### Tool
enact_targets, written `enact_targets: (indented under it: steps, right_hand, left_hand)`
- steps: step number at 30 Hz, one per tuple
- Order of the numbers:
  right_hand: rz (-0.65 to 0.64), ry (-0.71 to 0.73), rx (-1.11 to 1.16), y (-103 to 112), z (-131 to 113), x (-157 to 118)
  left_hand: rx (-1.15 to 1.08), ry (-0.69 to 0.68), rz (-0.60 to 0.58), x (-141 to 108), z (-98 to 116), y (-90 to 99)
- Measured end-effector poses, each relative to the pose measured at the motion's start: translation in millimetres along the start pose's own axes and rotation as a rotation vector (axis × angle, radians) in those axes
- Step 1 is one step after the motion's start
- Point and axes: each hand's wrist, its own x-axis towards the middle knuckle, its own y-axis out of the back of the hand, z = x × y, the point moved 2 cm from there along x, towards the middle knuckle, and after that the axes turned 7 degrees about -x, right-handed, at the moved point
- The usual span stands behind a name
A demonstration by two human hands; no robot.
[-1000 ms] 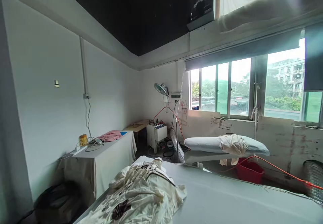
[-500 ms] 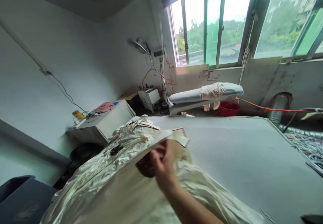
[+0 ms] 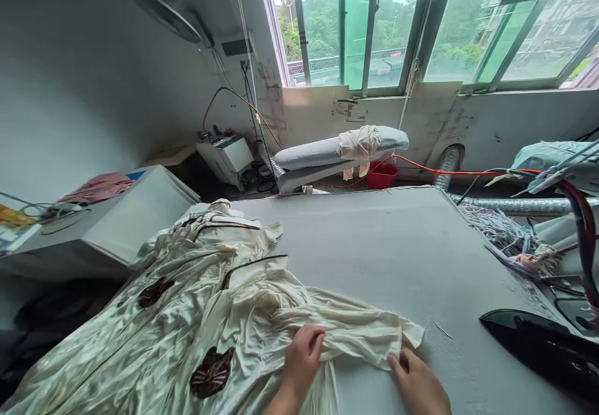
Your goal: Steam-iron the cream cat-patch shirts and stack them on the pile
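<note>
A cream, silky garment [image 3: 178,315] lies creased over the left and front of the padded table, with dark trim and dark brown patches. One sleeve [image 3: 360,327] stretches right across the table. My left hand [image 3: 303,357] rests on the sleeve's lower edge, fingers curled and pressed together on the cloth. At the sleeve's end, my right hand [image 3: 415,379] pinches the hem between thumb and fingers. To the right of that hand is a glossy black iron-shaped object [image 3: 538,349], pointed end toward the sleeve.
Beyond the pale table [image 3: 374,234] stands a narrow padded arm board [image 3: 318,153] with a cloth wrapped on it. A red bucket [image 3: 381,176] sits behind. An orange hose [image 3: 468,173] runs right. At left is a white cabinet [image 3: 135,215]; cut strips [image 3: 500,228] pile at right.
The raised garment panel held by one hand is now down on the table, and the sleeve lies out to the right. Both hands are now in view on it. The view has turned right and down.
</note>
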Motion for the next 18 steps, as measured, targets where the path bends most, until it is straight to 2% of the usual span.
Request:
enact_targets:
  steps: [2,3,5,6,9,11,13,15,17,18]
  right_hand:
    - [0.122,-0.027,0.144,-1.9,-5.9,-3.0]
    - [0.178,-0.082,0.251,-4.0,-3.1,-5.3]
    - [0.233,-0.221,0.448,-8.5,11.9,-11.7]
    - [0.228,-0.277,0.524,-10.7,21.3,-15.8]
    - [0.151,-0.350,0.636,-13.7,41.1,-29.2]
    - [0.104,-0.351,0.643,-9.9,39.2,-34.8]
    - [0.063,-0.327,0.668,-0.3,23.2,-36.0]
    - [-0.006,-0.289,0.735,12.8,-1.7,-34.2]
    - [-0.046,-0.242,0.855,27.0,-24.2,-31.8]
    - [-0.030,-0.228,0.912,33.6,-30.4,-30.8]
  left_hand:
    - [-0.014,-0.144,-0.160,35.2,16.9,-12.4]
    - [0.003,-0.166,-0.226,51.2,24.5,-17.2]
    - [0.027,-0.190,-0.300,73.3,38.3,-23.2]
    - [0.018,-0.226,-0.298,77.6,44.7,-24.6]
    - [-0.040,-0.374,-0.197,61.9,60.2,-27.3]
    - [-0.059,-0.444,-0.225,34.4,68.0,-35.6]
    - [-0.049,-0.489,-0.335,6.4,77.3,-50.2]
    - [-0.028,-0.500,-0.397,-7.9,88.8,-61.7]
    - [-0.073,-0.455,-0.399,-1.0,99.4,-59.4]
    - [-0.134,-0.392,-0.375,9.8,102.3,-51.3]
